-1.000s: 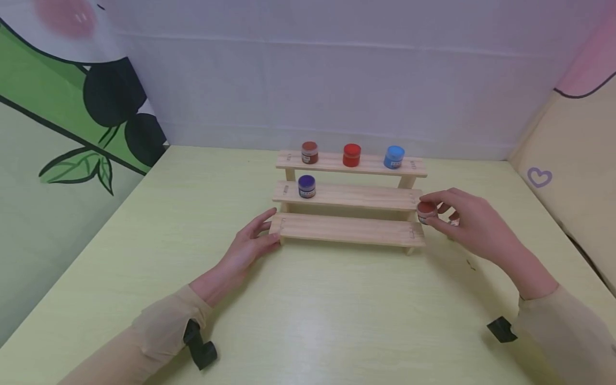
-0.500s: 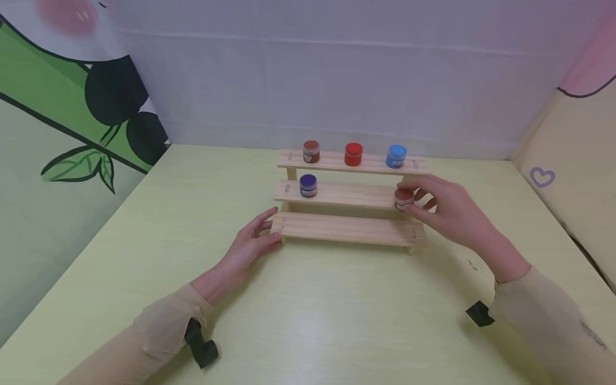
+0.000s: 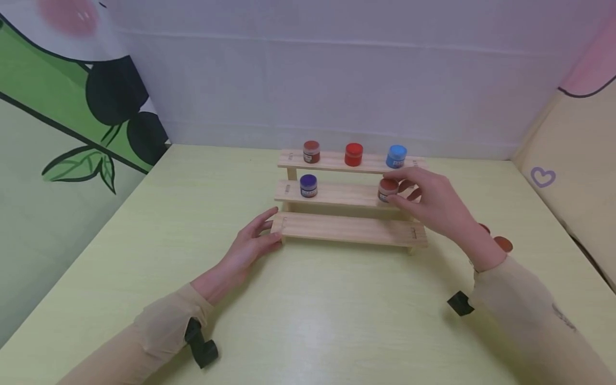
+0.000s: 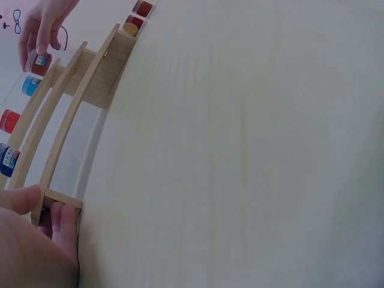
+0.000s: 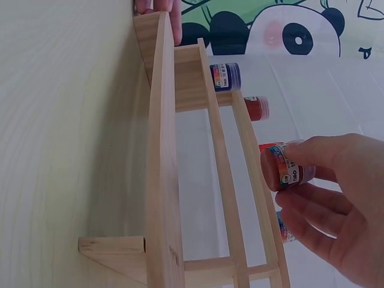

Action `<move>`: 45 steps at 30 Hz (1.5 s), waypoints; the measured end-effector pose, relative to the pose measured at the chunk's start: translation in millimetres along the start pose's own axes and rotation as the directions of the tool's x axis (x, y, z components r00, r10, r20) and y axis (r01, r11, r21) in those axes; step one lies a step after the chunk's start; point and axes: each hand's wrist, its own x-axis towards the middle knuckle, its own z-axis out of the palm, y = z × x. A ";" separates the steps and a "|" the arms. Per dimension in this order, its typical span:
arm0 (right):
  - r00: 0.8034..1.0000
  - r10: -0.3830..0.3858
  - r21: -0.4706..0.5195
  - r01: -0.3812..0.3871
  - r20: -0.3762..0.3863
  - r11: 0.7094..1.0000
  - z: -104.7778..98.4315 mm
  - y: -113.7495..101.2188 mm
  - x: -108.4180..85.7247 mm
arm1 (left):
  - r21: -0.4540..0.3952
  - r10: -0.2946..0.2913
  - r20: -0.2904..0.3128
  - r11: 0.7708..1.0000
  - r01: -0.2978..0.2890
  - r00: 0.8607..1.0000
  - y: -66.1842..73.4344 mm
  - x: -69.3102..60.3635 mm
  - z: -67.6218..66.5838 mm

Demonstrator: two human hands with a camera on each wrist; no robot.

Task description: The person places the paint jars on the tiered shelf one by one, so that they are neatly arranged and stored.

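Note:
A three-tier wooden rack (image 3: 346, 229) stands on the table. My left hand (image 3: 243, 248) grips the left end of its lowest shelf, the thumb on top and fingers beneath in the left wrist view. Between thumb and fingers, my right hand (image 3: 430, 200) pinches a reddish-brown jar (image 3: 387, 190) at the right part of the middle shelf; in the right wrist view the jar (image 5: 279, 168) is held tilted. A purple-lidded jar (image 3: 308, 185) sits at that shelf's left. On the top shelf are a brown jar (image 3: 311, 152), a red jar (image 3: 353, 154) and a blue jar (image 3: 396, 156).
Beyond my right wrist, partly hidden by it, reddish-brown lids (image 3: 503, 244) show on the table (image 3: 308, 310). The left wrist view shows jars (image 4: 143, 8) past the rack's far end. A pale cloth (image 3: 337, 80) hangs behind the rack.
My right hand has carried the reddish-brown jar left from beside the rack to the middle shelf. Lids behind my right wrist have come into view. My left hand keeps its grip.

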 end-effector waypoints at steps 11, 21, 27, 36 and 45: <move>1.000 -0.015 0.007 0.015 -0.016 1.000 8.4 -3.8 12.2 | 0.002 0.002 -0.004 1.000 -0.002 1.000 0.7 0.0 0.3; 0.999 -0.039 0.024 0.040 -0.035 0.999 19.0 -5.7 22.0 | 0.005 0.003 0.002 1.000 -0.003 1.000 0.5 0.7 1.2; 1.000 -0.018 0.035 0.018 -0.016 0.999 26.1 -8.0 29.4 | -0.009 0.014 0.005 1.000 -0.014 1.000 -0.6 1.0 0.2; 0.998 -0.058 0.059 0.060 -0.030 0.997 35.0 -10.3 37.3 | -0.022 0.016 -0.004 1.000 -0.016 1.000 -2.3 0.1 -0.5; 1.000 -0.031 0.041 0.031 -0.006 0.999 40.3 -13.6 40.2 | -0.022 0.009 -0.003 1.000 -0.009 1.000 -1.9 0.6 -0.2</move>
